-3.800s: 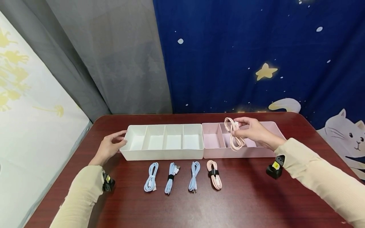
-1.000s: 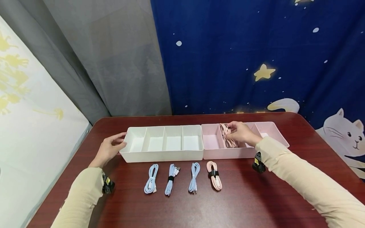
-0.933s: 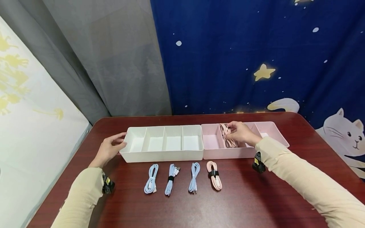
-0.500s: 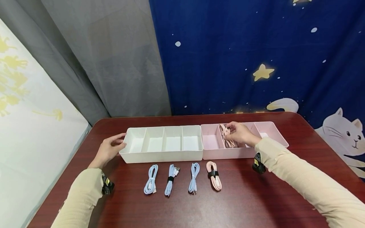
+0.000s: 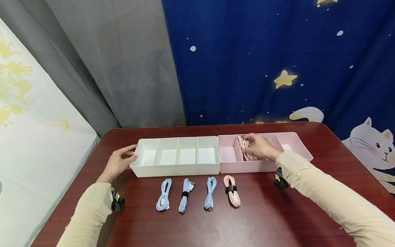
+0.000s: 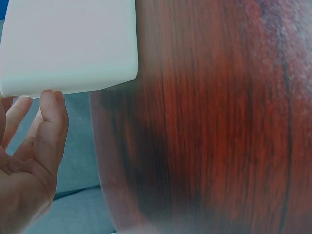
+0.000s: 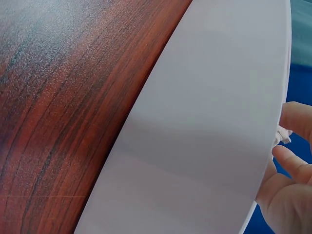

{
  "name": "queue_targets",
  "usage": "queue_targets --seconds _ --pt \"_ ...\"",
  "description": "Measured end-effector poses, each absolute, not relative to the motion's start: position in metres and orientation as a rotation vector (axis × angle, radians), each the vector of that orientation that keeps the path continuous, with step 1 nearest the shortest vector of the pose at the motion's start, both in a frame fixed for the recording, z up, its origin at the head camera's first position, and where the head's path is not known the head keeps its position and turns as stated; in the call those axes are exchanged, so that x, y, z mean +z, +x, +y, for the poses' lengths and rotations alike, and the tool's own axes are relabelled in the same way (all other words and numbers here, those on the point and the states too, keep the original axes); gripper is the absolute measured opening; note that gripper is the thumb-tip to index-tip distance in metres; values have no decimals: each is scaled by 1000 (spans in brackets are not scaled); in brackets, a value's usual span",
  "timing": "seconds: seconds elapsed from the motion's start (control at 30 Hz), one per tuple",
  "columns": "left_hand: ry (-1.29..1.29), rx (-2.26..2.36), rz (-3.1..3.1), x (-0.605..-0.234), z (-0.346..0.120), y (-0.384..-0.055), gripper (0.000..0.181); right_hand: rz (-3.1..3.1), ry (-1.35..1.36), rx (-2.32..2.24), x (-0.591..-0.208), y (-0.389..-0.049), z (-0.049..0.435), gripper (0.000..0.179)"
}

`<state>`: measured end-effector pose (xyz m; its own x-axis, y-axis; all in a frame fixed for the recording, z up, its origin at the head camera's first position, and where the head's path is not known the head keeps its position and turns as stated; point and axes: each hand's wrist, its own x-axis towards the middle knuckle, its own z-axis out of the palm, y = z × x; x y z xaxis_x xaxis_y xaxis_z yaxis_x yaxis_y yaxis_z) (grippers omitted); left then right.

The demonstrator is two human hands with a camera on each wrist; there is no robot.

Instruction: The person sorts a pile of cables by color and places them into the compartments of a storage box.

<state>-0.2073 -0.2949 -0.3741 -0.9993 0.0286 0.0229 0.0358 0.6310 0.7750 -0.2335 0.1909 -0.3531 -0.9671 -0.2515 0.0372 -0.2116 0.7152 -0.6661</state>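
Observation:
My right hand pinches a coiled pink cable inside the second compartment from the left of the pink divided box. In the right wrist view that box's outer wall hides most of the cable; only a pale bit shows between thumb and fingers of the right hand. My left hand rests its fingertips at the left end of the white divided box. The left wrist view shows the fingers nearly straight against the white box's end.
Three coiled blue cables lie in a row before the boxes. Beside them is a pink cable with a black strap. Both boxes stand end to end on the dark red table, curtains behind.
Since the earliest frame my right hand has lowered the pink cable from above the pink box into its second compartment. Over the last second both hands stay almost still.

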Motion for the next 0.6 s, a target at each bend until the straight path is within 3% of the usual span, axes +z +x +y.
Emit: queue_targets --seconds 0.6 --pt "-74 -1355 -2833 -373 -294 -207 48 2843 -399 -1131 -353 -233 190 44"
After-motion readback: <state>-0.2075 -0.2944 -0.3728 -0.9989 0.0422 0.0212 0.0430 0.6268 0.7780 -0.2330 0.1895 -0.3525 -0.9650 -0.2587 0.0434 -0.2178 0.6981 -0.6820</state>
